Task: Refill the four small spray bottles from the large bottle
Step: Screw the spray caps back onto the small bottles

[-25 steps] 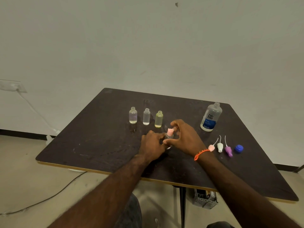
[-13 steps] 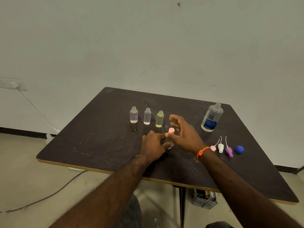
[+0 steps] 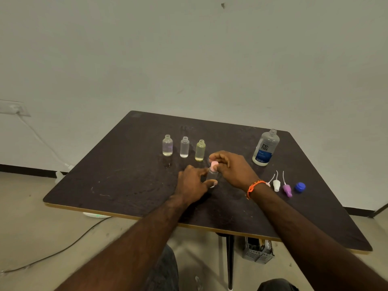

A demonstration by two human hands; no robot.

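**Capping the fourth bottle**

My left hand [image 3: 192, 183] grips the small bottle [image 3: 212, 175] upright on the table [image 3: 126, 177]; my right hand [image 3: 230, 166] pinches its pink cap [image 3: 214, 165], I judge twisting it. Three open bottles [image 3: 184, 147] stand just beyond, their spray heads [image 3: 281, 185] to my right, near the large bottle [image 3: 265, 148]. Next, I reckon: finish turning, keeping the bottle steady.

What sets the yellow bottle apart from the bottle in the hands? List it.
The yellow bottle has a bare, open neck; the held bottle wears a pink spray top.
The yellow bottle is yellow-tinted; the held bottle looks clear.
The yellow bottle stands untouched; the held bottle is gripped by the left hand, while the right hand pinches its top.
Both are small, upright, and on the table.
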